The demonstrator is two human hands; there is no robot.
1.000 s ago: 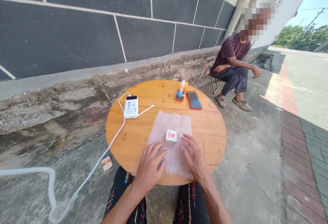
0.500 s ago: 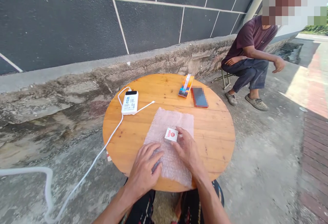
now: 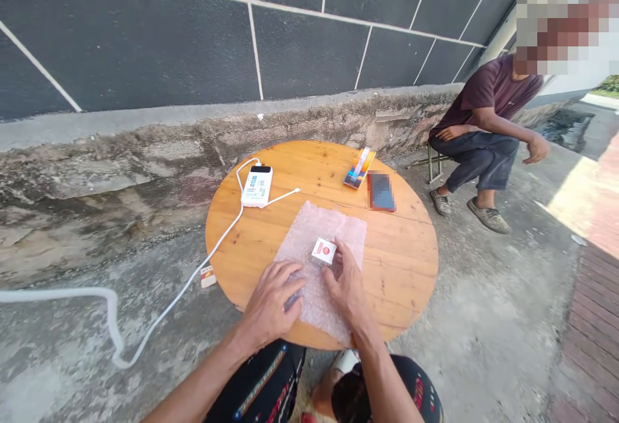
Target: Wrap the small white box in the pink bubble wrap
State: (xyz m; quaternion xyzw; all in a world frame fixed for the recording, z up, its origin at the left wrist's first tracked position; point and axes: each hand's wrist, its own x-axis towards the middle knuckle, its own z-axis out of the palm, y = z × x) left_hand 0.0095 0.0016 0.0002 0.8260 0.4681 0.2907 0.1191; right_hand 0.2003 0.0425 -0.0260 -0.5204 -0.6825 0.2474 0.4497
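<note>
Lying on the bubble wrap point(image 3: 345, 223), a small white box point(image 3: 324, 251) with red print on its top sits a little nearer than the middle of the round wooden table point(image 3: 406, 268). The wrap is spread flat, running from about the middle toward the near edge. The right hand point(image 3: 344, 281) is partly open, thumb and fingers curved around the right side of the box; the fingertips are at the box or just beside it, and whether they press on it I cannot tell. The left hand point(image 3: 275, 297) is loosely open, palm down, its fingers spread over the wrap's left side close to the near edge, with nothing visibly held.

Toward the far left edge lies a white power bank point(image 3: 257, 187) with a black end. A white cable point(image 3: 227, 233) runs from it over the left edge, and a short lead point(image 3: 285, 196) points toward the middle. Toward the far right edge are an orange-and-blue object point(image 3: 358, 170) with a pale band and, just beside it, a dark phone point(image 3: 382, 192) with a red edge. Beyond the table, a person point(image 3: 503, 94) in a maroon shirt sits on a folding stool point(image 3: 438, 162) near the wall point(image 3: 309, 49).
</note>
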